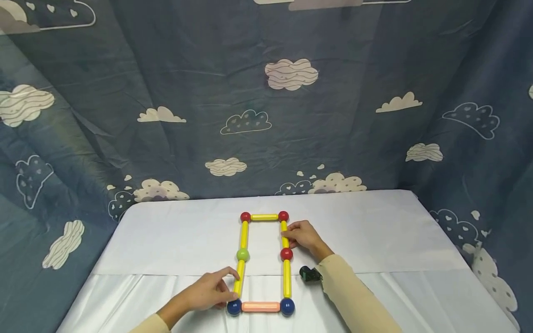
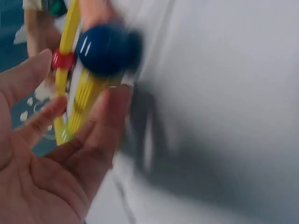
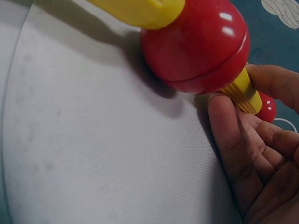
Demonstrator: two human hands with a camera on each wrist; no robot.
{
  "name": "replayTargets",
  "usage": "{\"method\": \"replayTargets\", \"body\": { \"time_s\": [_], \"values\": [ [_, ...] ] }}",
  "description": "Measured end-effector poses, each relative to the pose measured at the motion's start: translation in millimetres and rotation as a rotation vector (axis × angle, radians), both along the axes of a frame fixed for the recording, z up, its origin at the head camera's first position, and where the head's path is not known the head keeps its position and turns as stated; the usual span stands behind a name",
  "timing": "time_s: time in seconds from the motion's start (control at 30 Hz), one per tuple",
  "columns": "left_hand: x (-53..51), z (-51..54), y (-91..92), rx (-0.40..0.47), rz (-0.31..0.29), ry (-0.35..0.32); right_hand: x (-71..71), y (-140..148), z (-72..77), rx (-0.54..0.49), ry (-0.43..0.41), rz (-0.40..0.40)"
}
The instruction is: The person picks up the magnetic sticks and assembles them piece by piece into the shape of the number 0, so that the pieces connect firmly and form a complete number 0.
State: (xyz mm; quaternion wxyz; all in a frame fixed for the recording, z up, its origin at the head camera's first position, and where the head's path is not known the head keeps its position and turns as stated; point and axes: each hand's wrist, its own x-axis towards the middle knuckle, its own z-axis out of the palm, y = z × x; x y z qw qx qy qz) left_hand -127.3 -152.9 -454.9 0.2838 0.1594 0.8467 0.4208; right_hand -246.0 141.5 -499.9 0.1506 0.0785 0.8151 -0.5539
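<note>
A rectangular outline of magnetic rods and balls fills the middle of the head view. Its sides are yellow rods, joined by red balls [image 1: 283, 216] at the far corners, a green ball [image 1: 243, 254] on the left and a red ball [image 1: 286, 254] on the right. Blue balls [image 1: 287, 306] and a salmon rod [image 1: 261, 307] form the near end. My right hand [image 1: 305, 236] pinches the upper right yellow rod [image 3: 245, 91], just beyond the red ball. Fingers spread, my left hand [image 1: 208, 290] is at the lower left yellow rod [image 1: 239, 275], its thumb close to the blue ball [image 2: 105, 49].
White cloth [image 1: 166, 240] covers the table, with a crease running across it. A dark curtain [image 1: 233, 92] printed with clouds hangs behind and on both sides. Beside the right sleeve [image 1: 350, 291] shows a small dark device [image 1: 309, 274] at the wrist.
</note>
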Motion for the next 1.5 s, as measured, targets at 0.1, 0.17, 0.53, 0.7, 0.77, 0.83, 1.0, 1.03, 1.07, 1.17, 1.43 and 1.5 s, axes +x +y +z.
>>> {"method": "replayTargets", "body": {
  "time_s": [0.1,0.17,0.53,0.7,0.77,0.83,1.0,1.03,1.07,1.17,1.43,1.5],
  "values": [
    [11.8,-7.6,2.2,0.087,-0.045,0.014,-2.2,1,-0.2,-0.003,-0.004,0.002],
    [15.7,-12.6,3.7,0.112,-0.056,0.054,-2.6,2,-1.4,-0.003,-0.013,0.002],
    [28.2,-21.9,9.6,0.127,0.011,0.119,2.5,3,-2.8,-0.011,-0.012,-0.012],
    [31.3,-22.9,11.8,0.120,0.042,0.144,1.9,3,-2.4,-0.012,-0.016,-0.013],
    [32.0,-23.1,13.2,0.115,0.047,0.139,1.4,4,-3.1,-0.009,-0.019,-0.013],
    [32.6,-23.1,14.9,0.110,0.048,0.133,1.1,4,-3.9,-0.006,-0.023,-0.014],
    [32.2,-23.7,17.3,0.103,0.049,0.129,0.1,5,-6.0,0.003,-0.023,-0.008],
    [32.0,-24.0,17.4,0.103,0.049,0.132,-0.4,5,-6.5,0.003,-0.025,-0.010],
    [32.1,-24.3,17.3,0.103,0.050,0.132,-0.7,5,-6.9,0.006,-0.023,-0.009],
    [32.4,-24.5,16.3,0.101,0.051,0.136,-1.4,4,-7.5,0.006,-0.020,-0.004],
    [32.4,-23.3,14.5,0.097,0.056,0.145,-1.1,5,-6.7,-0.015,0.014,-0.002],
    [32.2,-23.4,15.2,0.092,0.053,0.163,-0.7,6,-4.4,-0.005,0.020,-0.017]
  ]
}}
